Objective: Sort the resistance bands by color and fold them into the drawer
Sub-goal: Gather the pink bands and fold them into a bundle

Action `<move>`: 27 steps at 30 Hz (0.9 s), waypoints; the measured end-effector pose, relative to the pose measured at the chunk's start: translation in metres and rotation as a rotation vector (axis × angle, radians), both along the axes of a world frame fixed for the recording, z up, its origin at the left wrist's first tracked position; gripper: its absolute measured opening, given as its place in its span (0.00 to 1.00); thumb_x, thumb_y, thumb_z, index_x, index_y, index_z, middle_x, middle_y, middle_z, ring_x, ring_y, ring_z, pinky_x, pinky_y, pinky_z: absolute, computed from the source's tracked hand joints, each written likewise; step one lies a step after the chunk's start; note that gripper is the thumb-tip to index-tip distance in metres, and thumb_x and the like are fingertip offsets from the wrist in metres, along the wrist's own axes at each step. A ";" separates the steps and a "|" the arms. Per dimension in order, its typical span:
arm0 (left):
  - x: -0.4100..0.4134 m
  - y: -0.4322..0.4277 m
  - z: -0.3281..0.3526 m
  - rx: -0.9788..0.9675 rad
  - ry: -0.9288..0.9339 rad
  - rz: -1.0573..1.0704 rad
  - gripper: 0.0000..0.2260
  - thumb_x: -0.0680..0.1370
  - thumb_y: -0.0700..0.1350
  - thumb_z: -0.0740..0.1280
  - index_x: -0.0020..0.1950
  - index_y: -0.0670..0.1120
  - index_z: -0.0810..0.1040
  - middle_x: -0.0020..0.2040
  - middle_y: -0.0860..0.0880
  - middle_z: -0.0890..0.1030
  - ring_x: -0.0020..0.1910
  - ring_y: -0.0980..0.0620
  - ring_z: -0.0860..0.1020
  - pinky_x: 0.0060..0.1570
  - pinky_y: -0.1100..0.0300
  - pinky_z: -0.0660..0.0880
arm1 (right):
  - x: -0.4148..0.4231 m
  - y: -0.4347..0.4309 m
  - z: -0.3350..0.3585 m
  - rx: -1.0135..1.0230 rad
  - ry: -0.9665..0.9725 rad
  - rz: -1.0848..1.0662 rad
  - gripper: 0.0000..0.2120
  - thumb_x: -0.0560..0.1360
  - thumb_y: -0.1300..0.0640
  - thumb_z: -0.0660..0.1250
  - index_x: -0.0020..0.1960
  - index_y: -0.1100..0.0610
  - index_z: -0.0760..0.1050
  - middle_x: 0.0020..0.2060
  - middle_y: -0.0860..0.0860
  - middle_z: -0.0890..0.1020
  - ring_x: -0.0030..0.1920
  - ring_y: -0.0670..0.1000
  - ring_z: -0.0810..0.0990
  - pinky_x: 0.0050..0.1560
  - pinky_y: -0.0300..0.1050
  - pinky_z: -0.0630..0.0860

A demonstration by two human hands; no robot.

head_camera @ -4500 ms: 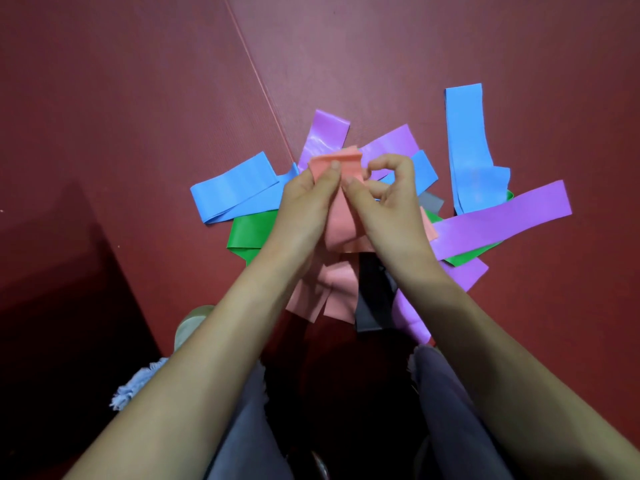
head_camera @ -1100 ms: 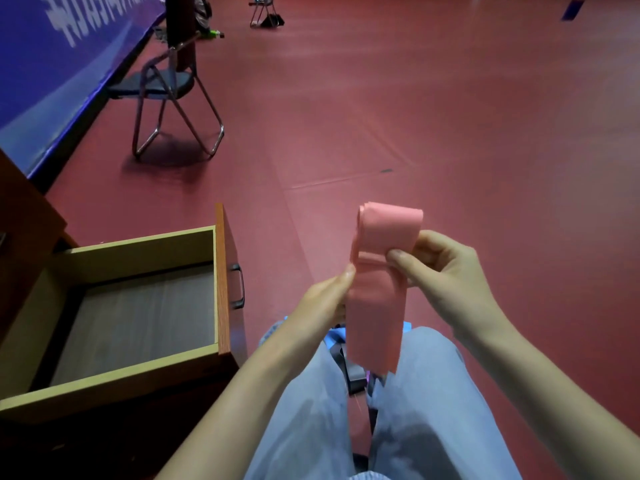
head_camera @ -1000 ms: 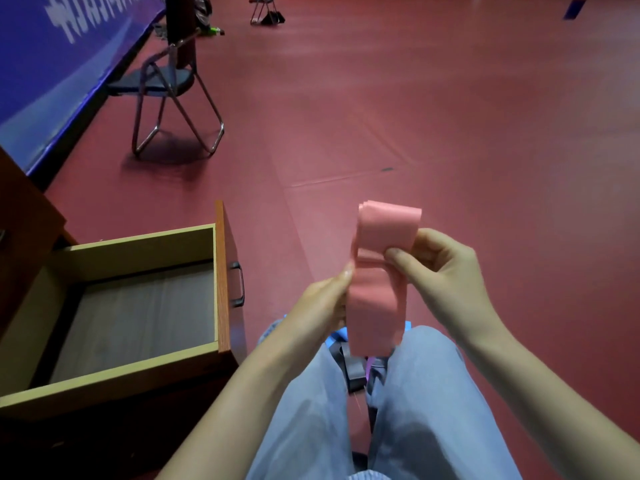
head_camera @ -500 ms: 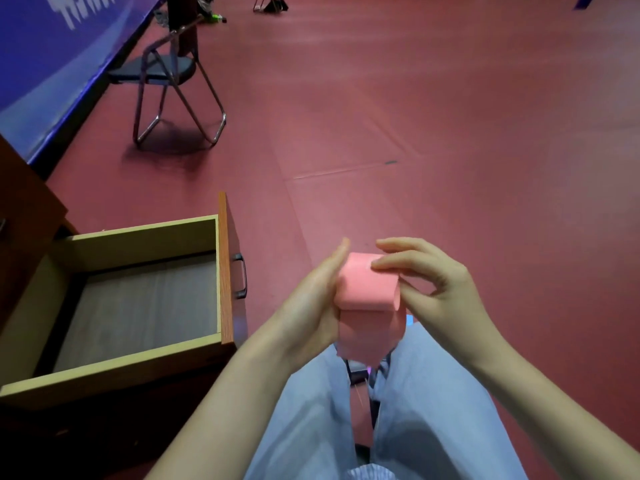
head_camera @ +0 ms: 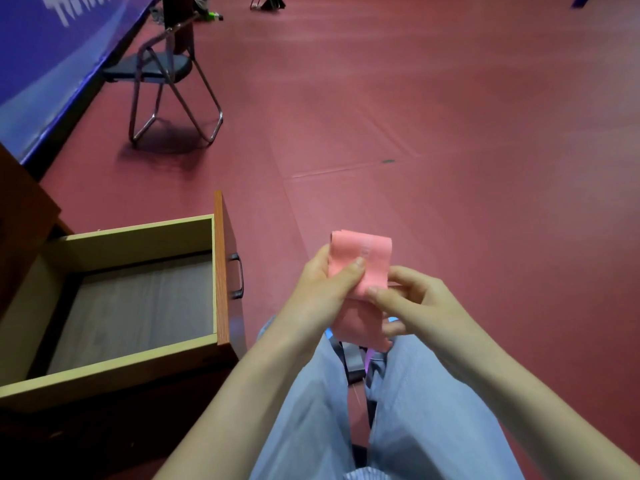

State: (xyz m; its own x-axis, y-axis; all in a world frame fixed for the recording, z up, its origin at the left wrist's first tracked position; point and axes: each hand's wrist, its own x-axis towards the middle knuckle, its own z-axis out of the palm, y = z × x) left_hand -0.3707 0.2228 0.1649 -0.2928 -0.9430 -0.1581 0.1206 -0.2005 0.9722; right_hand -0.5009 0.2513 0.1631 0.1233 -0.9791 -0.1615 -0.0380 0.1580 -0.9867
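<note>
The open wooden drawer (head_camera: 104,370) sits at the far left, pulled out of its dark cabinet, with its front panel and black handle (head_camera: 237,276) turned toward the person's knees. Only a bare grey bottom shows inside it; no band can be seen there. Behind it, farther along the red floor (head_camera: 450,116), a folding chair (head_camera: 162,69) stands beside a blue banner (head_camera: 52,46).

To the right of the drawer front, and apart from it, the left hand (head_camera: 323,289) grips the pink resistance band (head_camera: 362,252). Its thumb is laid across the band's near face and its fingers are curled behind. Just right of that, the right hand (head_camera: 417,304) pinches the band's lower right edge between thumb and bent fingertips. Both hands therefore hold the same piece, over the lap.

The coming move turns on this: the drawer lies to the left of the hands and lower, and the left hand is the nearer one. The band's long axis runs upright, from a folded top edge down to a loose tail over the trousers, so by my reading another fold remains before it can go across.

The band is flat, matte and salmon pink, doubled into several layers at the top, with faint print near the fold. Below it, between the knees, strips of grey band (head_camera: 349,358) and purple band (head_camera: 369,356) show, and a sliver of blue band (head_camera: 393,319) shows under the right hand.
</note>
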 end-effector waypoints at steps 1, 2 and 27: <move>0.000 0.000 0.000 0.000 -0.002 -0.001 0.10 0.77 0.42 0.61 0.57 0.42 0.73 0.49 0.42 0.79 0.46 0.48 0.77 0.49 0.55 0.76 | 0.000 0.000 0.000 -0.001 0.001 -0.006 0.07 0.74 0.63 0.63 0.48 0.55 0.78 0.31 0.47 0.83 0.31 0.43 0.81 0.29 0.36 0.76; 0.001 0.000 -0.001 0.006 0.002 -0.003 0.10 0.77 0.42 0.61 0.57 0.43 0.73 0.50 0.41 0.80 0.47 0.47 0.78 0.51 0.53 0.76 | 0.000 0.000 0.000 -0.001 -0.005 -0.008 0.08 0.74 0.64 0.63 0.49 0.55 0.78 0.32 0.47 0.84 0.31 0.44 0.81 0.29 0.37 0.77; 0.017 -0.002 -0.017 0.415 0.059 -0.249 0.28 0.75 0.63 0.50 0.49 0.42 0.78 0.39 0.46 0.81 0.36 0.52 0.79 0.34 0.63 0.75 | -0.006 0.003 -0.017 -0.219 -0.019 -0.032 0.19 0.69 0.77 0.61 0.38 0.55 0.81 0.42 0.42 0.84 0.46 0.37 0.81 0.44 0.29 0.75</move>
State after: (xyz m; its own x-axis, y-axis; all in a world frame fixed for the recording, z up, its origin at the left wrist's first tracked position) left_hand -0.3534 0.2213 0.1481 -0.5212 -0.7045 -0.4818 0.0728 -0.5992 0.7973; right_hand -0.5064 0.2543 0.1458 0.0930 -0.9940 0.0577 -0.0172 -0.0595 -0.9981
